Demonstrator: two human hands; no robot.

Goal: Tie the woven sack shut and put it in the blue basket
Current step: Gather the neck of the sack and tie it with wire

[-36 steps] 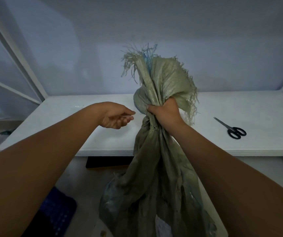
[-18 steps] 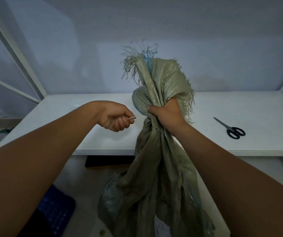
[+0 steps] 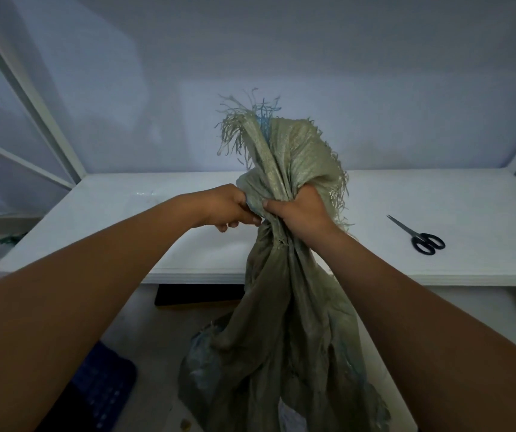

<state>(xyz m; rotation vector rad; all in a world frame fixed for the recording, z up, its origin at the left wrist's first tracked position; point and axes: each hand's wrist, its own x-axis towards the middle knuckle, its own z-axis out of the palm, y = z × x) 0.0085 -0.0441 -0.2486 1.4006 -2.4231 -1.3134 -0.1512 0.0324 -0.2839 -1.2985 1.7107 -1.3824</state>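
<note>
**Grey-green sack gripped at the neck by both hands**

Woven plastic, grey-green: one woven sack (image 3: 284, 313) held up in front of the table edge, its body hanging slack toward the floor. Gathered neck bunched at hand height; frayed mouth, with some blue threads, stands above the fists.

Right hand (image 3: 300, 210) closed tight around the neck, fabric spilling over the knuckles. Left hand (image 3: 228, 207) curled closed against the left side of the same bunch, fingers pinching a fold, touching the right hand's fingertips. Whether it also holds a tie cannot be told.

White table (image 3: 437, 194) behind the sack, against a pale wall with white frame bars on the left. One pair of black-handled scissors (image 3: 418, 235) lies on the table, well right of the hands, blades shut.

One blue basket (image 3: 103, 391) on the floor, lower left, partly hidden by the left forearm and apart from the sack.
</note>
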